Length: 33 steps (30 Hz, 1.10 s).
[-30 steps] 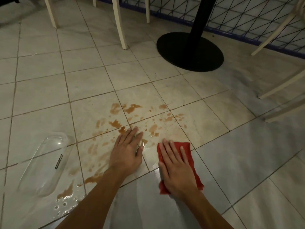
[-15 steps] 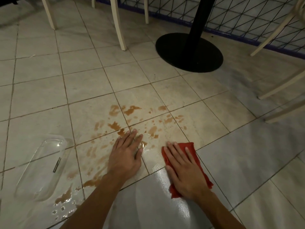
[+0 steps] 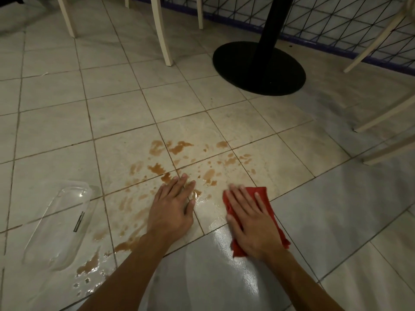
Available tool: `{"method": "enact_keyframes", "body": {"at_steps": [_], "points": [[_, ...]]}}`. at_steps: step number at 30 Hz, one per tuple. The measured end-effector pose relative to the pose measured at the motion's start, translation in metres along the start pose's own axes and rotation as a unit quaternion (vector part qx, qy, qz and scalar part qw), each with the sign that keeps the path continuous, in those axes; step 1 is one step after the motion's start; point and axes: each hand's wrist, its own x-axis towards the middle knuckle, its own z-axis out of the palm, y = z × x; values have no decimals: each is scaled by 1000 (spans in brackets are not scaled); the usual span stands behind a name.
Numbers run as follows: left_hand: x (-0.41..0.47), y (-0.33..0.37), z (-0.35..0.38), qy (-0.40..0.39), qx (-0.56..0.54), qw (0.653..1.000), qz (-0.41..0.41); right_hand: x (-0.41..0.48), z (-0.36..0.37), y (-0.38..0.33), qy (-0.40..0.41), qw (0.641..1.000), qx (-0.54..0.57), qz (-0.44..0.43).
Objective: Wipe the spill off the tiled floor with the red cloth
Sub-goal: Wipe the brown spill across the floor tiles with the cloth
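A brown spill lies in splashes and streaks across several pale floor tiles, from the middle down to the lower left. My right hand presses flat, fingers straight, on the red cloth, which lies on the floor at the spill's right edge. My left hand rests flat on the wet tile beside it, fingertips at the brown patches. The tile between and below my hands is wet and shiny.
A clear plastic container lies on the floor at lower left. A black round table base stands beyond the spill. White chair legs stand at the top, and more at the right. A wire fence runs along the back.
My right hand has slid the red cloth to the right and slightly forward. My left hand has stayed in place on the tile.
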Motion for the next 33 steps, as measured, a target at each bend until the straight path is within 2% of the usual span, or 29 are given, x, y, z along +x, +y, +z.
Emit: {"method": "enact_keyframes", "body": {"at_steps": [3,5,9,11,16,18,20,23,24,26,30,31,33], "points": [[0,4,-1,13,-16,1000,-11,30,-3,-11,0,991,-10,131],[-1,6,0,13,-15,1000,-15,44,-2,-32,5,987,-4,160],[-1,2,-1,12,-3,1000,-4,19,8,-49,12,999,9,30],[0,-1,-2,9,-2,1000,4,2,8,-35,14,1000,2,1],[-2,-3,1,15,-8,1000,5,31,2,-30,23,984,7,174],[-2,-1,1,18,-9,1000,1,46,2,-46,29,982,16,184],[-2,0,1,13,-3,1000,1,43,6,-54,22,993,10,112],[-2,-5,-2,10,2,1000,7,15,11,-42,4,999,2,-49],[-4,-7,-3,12,2,1000,7,8,9,-33,-1,998,-2,-70],[-8,-10,-5,13,2,1000,8,7,6,-17,1,999,-12,-35],[-10,-9,-6,7,-2,1000,-2,49,-1,-29,1,992,-10,126],[-9,-8,-6,9,-2,1000,-6,55,-2,-37,1,991,-4,132],[-10,-6,-7,11,2,1000,-7,55,0,-48,3,996,4,91]]}}
